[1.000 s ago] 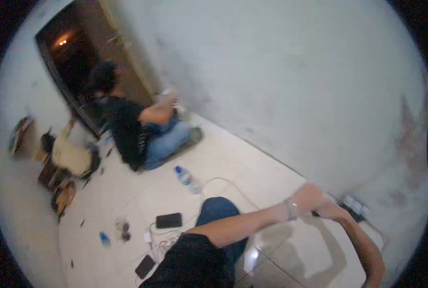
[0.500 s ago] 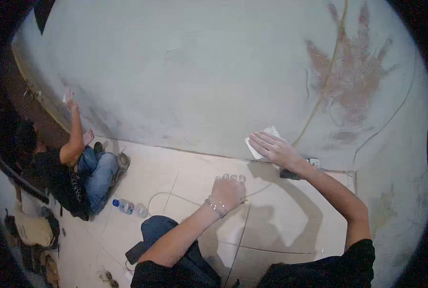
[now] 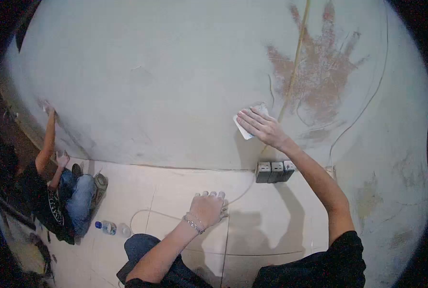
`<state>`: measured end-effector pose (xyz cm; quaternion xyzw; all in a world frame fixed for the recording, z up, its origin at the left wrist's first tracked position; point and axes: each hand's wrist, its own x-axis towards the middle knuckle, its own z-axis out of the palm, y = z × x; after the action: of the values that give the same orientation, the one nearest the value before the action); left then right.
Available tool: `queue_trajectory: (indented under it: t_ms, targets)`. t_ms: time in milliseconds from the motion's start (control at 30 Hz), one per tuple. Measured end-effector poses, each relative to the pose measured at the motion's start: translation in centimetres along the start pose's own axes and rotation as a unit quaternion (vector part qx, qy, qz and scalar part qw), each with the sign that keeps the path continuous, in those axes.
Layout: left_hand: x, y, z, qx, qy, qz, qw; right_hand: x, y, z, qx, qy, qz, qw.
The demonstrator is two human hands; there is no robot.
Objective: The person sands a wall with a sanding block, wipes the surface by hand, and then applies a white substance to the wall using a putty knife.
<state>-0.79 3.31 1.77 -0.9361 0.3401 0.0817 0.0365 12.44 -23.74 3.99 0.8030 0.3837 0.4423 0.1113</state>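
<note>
My right hand (image 3: 264, 127) presses a folded white sheet, like paper or sandpaper (image 3: 243, 128), flat against the grey wall (image 3: 185, 86). Its fingers lie together over the sheet, left of the hand-shaped reddish-brown patch (image 3: 319, 79) on the wall. A yellowish strip (image 3: 298, 53) runs down across that patch. Above the tiled floor, my left hand (image 3: 208, 207) holds nothing visible, with bent, slightly parted fingers pointing toward the wall. Pale dust covers its fingertips, and a bracelet (image 3: 194, 223) circles the wrist.
Grey socket boxes (image 3: 274, 172) stand at the wall's foot below my right hand. A cable (image 3: 149, 211) curves over the floor (image 3: 175, 192). At left, another person (image 3: 51, 192) sits by the wall, one hand raised to it. A bottle (image 3: 108, 227) stands near that person.
My right hand and the sheet have moved up the wall, away from its foot. The socket boxes have come into fuller view. The whole view has shifted.
</note>
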Motion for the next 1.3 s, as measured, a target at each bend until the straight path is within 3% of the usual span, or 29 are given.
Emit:
queue_trajectory:
  t_ms: [133, 400, 533, 800, 1133, 1300]
  targets:
    - [-0.2, 0.0, -0.9, -0.012, -0.048, -0.008, 0.999, -0.6, 0.7, -0.5, -0.01, -0.011, 0.015, 1.0]
    - [-1.3, -0.1, -0.3, -0.004, -0.034, 0.015, 0.999, -3.3, 1.0, -1.8, -0.041, -0.059, 0.048, 0.996]
    - [-4.4, -1.8, 1.3, 0.007, -0.005, 0.034, 0.999, -0.9, -0.9, -5.0, -0.063, -0.014, 0.097, 0.993]
    - [-3.2, -0.4, 0.7, 0.0, 0.01, 0.041, 0.999, 2.6, 3.2, -5.8, -0.1, 0.129, 0.145, 0.976]
    - [-3.9, -0.5, 0.2, -0.009, 0.04, 0.051, 0.998, 7.8, 4.2, -7.5, -0.146, 0.16, 0.186, 0.959]
    - [-4.2, -0.2, -0.1, -0.032, 0.009, 0.071, 0.997, 8.7, 4.5, -8.1, -0.173, 0.151, 0.171, 0.958]
